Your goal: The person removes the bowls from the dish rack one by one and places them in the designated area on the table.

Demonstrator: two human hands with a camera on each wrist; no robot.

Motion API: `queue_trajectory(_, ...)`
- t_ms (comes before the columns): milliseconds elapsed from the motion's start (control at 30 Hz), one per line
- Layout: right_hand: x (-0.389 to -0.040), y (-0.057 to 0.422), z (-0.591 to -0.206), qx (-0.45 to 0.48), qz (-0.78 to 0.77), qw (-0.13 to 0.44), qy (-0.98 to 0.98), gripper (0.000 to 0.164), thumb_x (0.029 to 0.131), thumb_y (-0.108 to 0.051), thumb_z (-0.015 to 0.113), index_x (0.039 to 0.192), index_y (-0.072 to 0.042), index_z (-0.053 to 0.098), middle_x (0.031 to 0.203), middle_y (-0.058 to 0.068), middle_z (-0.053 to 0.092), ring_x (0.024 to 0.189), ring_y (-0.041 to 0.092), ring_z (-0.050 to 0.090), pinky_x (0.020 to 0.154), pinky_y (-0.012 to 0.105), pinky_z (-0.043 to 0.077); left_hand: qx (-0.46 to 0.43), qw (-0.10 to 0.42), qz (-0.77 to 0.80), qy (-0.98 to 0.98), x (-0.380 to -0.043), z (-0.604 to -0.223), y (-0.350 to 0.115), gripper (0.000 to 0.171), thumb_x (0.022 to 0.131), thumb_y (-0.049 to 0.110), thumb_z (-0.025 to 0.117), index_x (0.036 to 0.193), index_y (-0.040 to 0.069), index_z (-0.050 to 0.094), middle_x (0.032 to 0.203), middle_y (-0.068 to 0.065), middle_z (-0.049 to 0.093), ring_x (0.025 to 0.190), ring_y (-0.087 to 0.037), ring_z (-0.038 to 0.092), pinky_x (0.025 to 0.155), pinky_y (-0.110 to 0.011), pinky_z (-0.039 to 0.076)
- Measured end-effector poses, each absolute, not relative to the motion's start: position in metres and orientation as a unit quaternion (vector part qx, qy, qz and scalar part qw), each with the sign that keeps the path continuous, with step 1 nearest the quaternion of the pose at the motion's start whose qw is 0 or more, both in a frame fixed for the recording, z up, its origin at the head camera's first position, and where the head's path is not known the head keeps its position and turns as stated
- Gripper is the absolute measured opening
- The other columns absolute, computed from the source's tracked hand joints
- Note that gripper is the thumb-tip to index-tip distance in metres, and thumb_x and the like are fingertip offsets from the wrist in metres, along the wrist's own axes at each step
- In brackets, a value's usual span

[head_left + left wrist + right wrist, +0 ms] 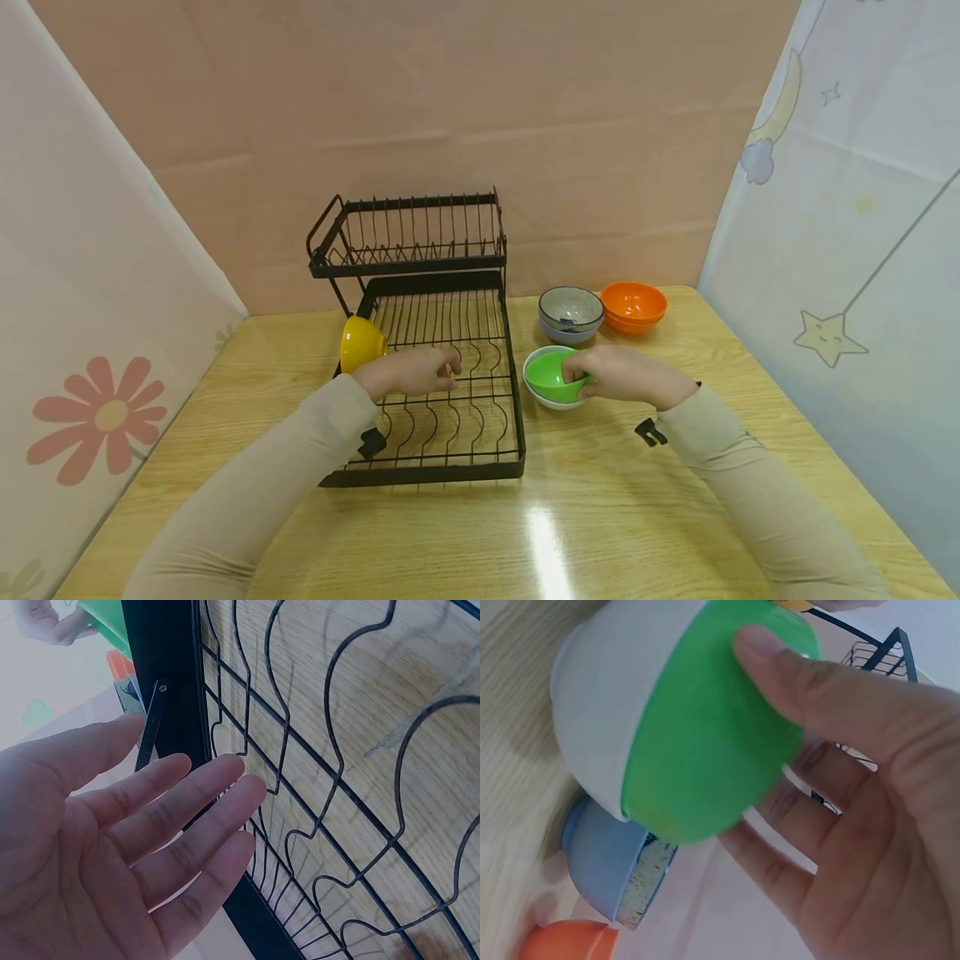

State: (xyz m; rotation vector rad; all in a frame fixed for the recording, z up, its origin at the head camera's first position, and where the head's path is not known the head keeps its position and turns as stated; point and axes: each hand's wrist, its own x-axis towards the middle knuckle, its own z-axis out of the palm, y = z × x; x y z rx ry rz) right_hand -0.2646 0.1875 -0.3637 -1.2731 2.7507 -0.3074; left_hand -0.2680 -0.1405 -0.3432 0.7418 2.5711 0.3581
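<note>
My right hand pinches the rim of a green bowl, thumb on the outside and fingers inside. In the right wrist view the green bowl sits tilted, partly inside a white bowl. My left hand hovers over the lower tier of a black wire dish rack. Its fingers are relaxed and hold nothing in the left wrist view. A yellow bowl leans on its side at the rack's left edge, just behind the left hand.
Right of the rack, a speckled grey bowl is stacked in a blue one. Beside them stand stacked orange bowls. The rack's upper tier rises at the back. Fabric walls enclose the wooden table.
</note>
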Motion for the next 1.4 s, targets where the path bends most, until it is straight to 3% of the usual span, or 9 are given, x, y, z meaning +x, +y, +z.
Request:
queue_trajectory(300,-0.264,0.191,-0.359,-0.42,-0.121,0.07,0.897,0.014,0.082,-0.006,0.072,0.09,-0.016,0.066,0.087,-0.01,0.066,0.084,0.006,0.062,0.077,0.031,0.054,0.263,0.22,0.126,0.931,-0.268,-0.344,-0.139,0.033,0.1,0.028,0.054,0.128,0.011,0.057,0.116,-0.007,0.065,0.105,-0.02,0.063,0.092,-0.04,0.051)
queue_trajectory(867,-0.264,0.182,-0.368,-0.409,-0.097,0.105,0.901,0.029,0.075,-0.003,0.078,0.072,-0.017,0.053,0.069,-0.013,0.042,0.066,0.004,0.041,0.06,0.021,0.034,0.272,0.214,0.128,0.93,-0.269,-0.344,-0.141,0.031,0.1,0.027,0.055,0.127,0.011,0.058,0.115,-0.006,0.067,0.104,-0.02,0.064,0.091,-0.04,0.051)
queue_trajectory(1400,-0.268,0.18,-0.374,-0.387,-0.105,0.14,0.906,0.029,0.074,-0.007,0.08,0.074,-0.018,0.054,0.073,-0.012,0.051,0.07,0.005,0.046,0.063,0.023,0.04,0.267,0.215,0.124,0.931,-0.268,-0.345,-0.14,0.034,0.1,0.029,0.054,0.128,0.01,0.057,0.113,-0.006,0.065,0.103,-0.02,0.063,0.09,-0.04,0.052)
